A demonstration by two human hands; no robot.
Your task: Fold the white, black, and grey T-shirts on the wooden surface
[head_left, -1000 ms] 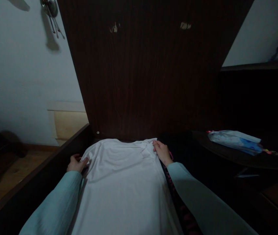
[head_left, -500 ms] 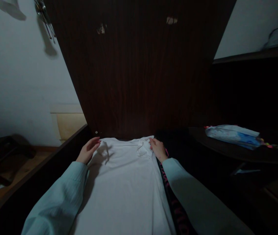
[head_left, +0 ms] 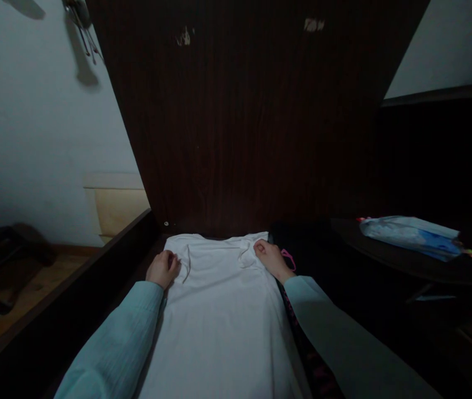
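Fingers of left hand point(head_left: 162, 268) and right hand point(head_left: 272, 259) pinch the smooth white shirt point(head_left: 219, 310) at its far corners.

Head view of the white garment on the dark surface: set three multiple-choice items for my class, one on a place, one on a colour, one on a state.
1. Where does the plastic packet lie?
A. on the garment
B. on the dark shelf to the right
C. on the floor to the left

2. What colour are the sleeves?
A. pale blue-green
B. red
C. black

3. How is the white garment placed?
A. hung on a hook
B. rolled into a ball
C. spread flat

Answers:
1 B, it rests right of the garment.
2 A, both arms show it.
3 C, left hand and right hand rest at its far corners.
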